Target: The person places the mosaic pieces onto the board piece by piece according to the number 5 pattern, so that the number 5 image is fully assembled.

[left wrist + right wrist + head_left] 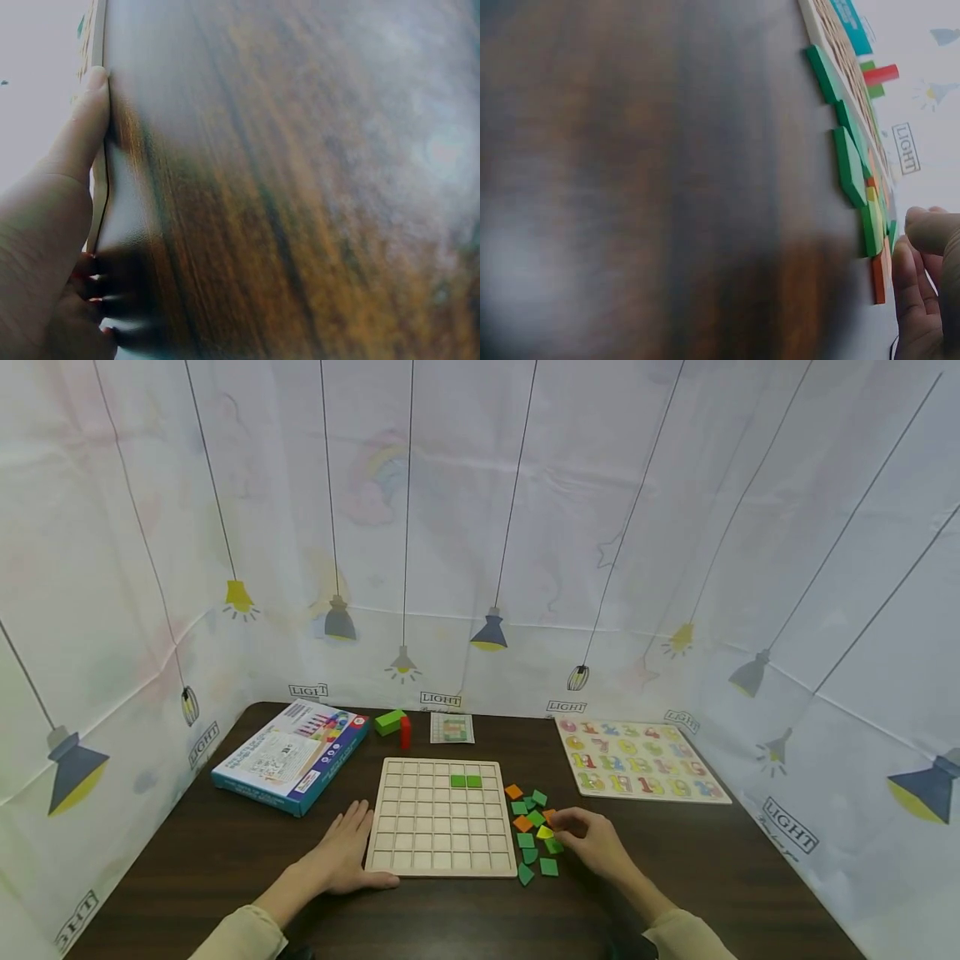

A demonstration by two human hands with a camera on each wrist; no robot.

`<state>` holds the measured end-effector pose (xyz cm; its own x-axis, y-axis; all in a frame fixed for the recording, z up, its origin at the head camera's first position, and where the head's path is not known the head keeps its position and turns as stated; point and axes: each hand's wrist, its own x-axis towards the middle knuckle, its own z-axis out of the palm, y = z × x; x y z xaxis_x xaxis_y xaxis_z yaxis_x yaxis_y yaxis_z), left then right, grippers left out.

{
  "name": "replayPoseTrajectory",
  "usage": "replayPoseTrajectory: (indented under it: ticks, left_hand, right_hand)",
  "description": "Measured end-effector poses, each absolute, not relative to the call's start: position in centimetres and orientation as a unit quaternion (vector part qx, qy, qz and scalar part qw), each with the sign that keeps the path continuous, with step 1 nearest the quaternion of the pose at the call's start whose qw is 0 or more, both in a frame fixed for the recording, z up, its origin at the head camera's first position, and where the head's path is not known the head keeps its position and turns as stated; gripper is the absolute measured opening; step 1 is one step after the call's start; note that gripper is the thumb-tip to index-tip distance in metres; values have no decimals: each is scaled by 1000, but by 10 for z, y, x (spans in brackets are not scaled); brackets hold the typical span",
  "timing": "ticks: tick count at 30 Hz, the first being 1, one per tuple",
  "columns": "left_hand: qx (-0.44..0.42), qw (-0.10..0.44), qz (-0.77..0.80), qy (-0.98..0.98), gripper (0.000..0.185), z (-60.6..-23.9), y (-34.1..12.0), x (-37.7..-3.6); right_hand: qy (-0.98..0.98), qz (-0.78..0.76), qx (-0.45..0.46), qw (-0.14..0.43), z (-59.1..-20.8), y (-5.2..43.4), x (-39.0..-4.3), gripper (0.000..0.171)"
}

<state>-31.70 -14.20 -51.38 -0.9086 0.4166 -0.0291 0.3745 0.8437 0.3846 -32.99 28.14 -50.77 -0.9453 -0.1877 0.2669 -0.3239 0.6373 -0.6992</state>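
A pale wooden grid board [431, 841] lies on the dark table, with two green square tiles [466, 782] side by side in its upper part. My left hand [343, 853] rests at the board's lower left corner, fingers spread along the left edge and thumb at the near edge. To the right of the board lies a loose group of green, orange and yellow tiles. Over that group's right side is my right hand [597, 845], its index fingertip at an orange tile [549, 816] and the thumb close to a yellow tile [544, 832].
Behind the board are a green block [389, 722], a red block [406, 732] and a small pattern card [452, 728]. A blue-and-white box [292, 756] occupies the back left. At the back right lies a number puzzle board [637, 760]. Printed curtains surround the table.
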Motion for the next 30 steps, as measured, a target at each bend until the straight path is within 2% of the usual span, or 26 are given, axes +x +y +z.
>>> replayPoseTrajectory:
  ticks: [11, 22, 30]
  left_hand:
    - [203, 64, 188, 959, 121, -512, -142, -317]
    - [205, 58, 188, 959, 121, -512, -142, -317]
    - [207, 57, 188, 958, 121, -511, -142, -316]
  right_hand:
    - [-900, 412, 122, 72, -516, 291, -310, 20]
    - [-905, 403, 116, 74, -520, 292, -315, 28]
    - [-906, 389, 160, 55, -518, 290, -318, 29]
